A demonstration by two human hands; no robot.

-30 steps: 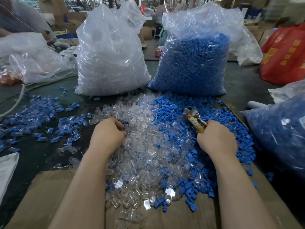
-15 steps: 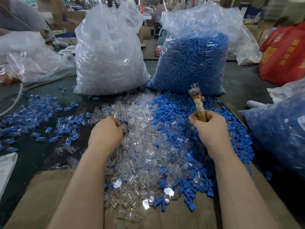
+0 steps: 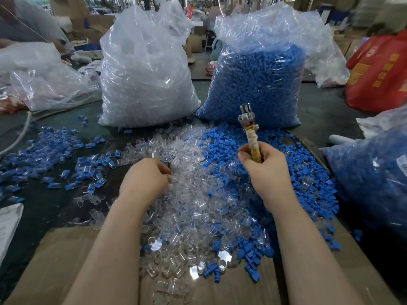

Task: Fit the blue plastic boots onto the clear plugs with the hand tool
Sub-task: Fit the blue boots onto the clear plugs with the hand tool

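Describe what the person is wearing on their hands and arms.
Nothing shows on them: the left hand and right hand are bare, with no gloves, rings, watch or bracelet in view. Both forearms are uncovered to the frame's bottom edge; no sleeve is visible.

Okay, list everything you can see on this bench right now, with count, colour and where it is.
Plug bag: one, clear, back centre-left.
Boot bag: one, clear plastic full of blue, back centre-right.
Loose plugs: a heap, clear, middle of the bench.
Loose boots: a heap, blue, right of the plugs.
Fitted pieces: many, blue and clear, scattered left.
Side bag: one, blue contents, right edge.
Red bag: one, far right.
Cardboard: brown, near edge.
Tool: one, metal head, taped handle, pointing up.
Left hand: in the plugs; grasp hidden.
Right hand: grips the tool.
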